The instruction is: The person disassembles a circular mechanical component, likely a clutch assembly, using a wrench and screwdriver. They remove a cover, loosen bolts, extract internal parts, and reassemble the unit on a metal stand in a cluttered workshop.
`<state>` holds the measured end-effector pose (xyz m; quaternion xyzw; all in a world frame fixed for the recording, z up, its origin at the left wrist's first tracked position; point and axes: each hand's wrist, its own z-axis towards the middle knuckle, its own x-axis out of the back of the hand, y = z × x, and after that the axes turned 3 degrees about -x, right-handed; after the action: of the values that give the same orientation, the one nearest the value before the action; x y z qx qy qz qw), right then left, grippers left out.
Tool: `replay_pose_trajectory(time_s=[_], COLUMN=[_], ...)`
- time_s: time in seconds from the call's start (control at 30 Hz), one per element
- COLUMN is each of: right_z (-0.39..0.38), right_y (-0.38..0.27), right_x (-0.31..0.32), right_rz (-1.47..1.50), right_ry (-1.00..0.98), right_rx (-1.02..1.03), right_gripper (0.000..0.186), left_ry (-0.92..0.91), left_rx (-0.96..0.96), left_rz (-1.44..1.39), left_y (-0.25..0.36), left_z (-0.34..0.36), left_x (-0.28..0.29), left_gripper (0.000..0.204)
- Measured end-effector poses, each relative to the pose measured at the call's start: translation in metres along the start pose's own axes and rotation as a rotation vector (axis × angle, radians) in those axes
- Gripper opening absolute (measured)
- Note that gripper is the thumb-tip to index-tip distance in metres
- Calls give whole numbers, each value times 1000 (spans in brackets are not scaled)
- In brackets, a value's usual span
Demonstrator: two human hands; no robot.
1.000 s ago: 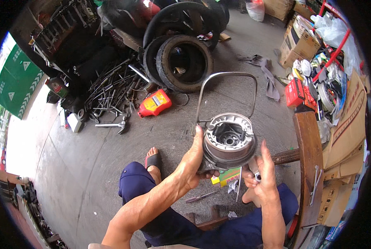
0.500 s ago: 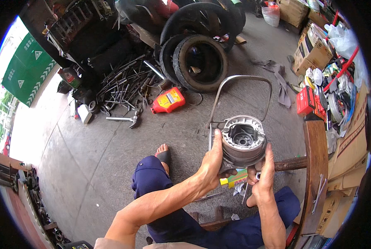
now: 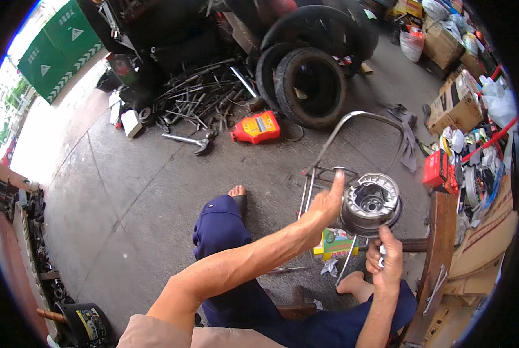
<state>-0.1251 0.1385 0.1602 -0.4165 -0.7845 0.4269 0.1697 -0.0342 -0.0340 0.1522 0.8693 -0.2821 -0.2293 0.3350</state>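
Note:
A round, dark-sided metal hub (image 3: 347, 223) with a bright toothed rim and hollow centre is tilted toward me, overlapping a bent-tube metal frame (image 3: 359, 114). My left hand (image 3: 327, 202) is beside its left edge, one digit stretched upward and clear of the rim. The other left fingers are partly hidden, so contact with the hub is unclear. Below the hub's lower right edge is my right hand (image 3: 389, 255), fingers curled around a small shiny metal piece (image 3: 381, 262) whose full shape is hidden. My right thumb points up at the hub's edge.
A yellow-green box (image 3: 335, 245) lies beneath the hub. Beyond are a red bottle (image 3: 256, 127), a hammer (image 3: 187, 141), a heap of metal tools (image 3: 198, 95) and tyres (image 3: 311, 87). A wooden beam (image 3: 436, 261) and cardboard (image 3: 491, 232) stand at right; a black bucket (image 3: 88, 325) at lower left.
The view has shifted, so the scene sits further right. My left thumb has come off the hub's side and my left hand is higher beside it. My right hand has moved lower relative to the hub.

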Motion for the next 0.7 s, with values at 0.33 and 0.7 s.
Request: replay_pose_trajectory(time_s=[0.33, 0.7], right_z=[20, 47], right_y=[72, 138], right_x=[-10, -52], right_rz=[-1320, -1280], right_ry=[505, 476], right_rx=[582, 290], right_gripper=[31, 35], left_ry=[-270, -307], left_rx=[-170, -113], left_rz=[-276, -293], left_y=[24, 18], left_z=[-5, -9], left_x=[25, 38], left_gripper=[77, 73])
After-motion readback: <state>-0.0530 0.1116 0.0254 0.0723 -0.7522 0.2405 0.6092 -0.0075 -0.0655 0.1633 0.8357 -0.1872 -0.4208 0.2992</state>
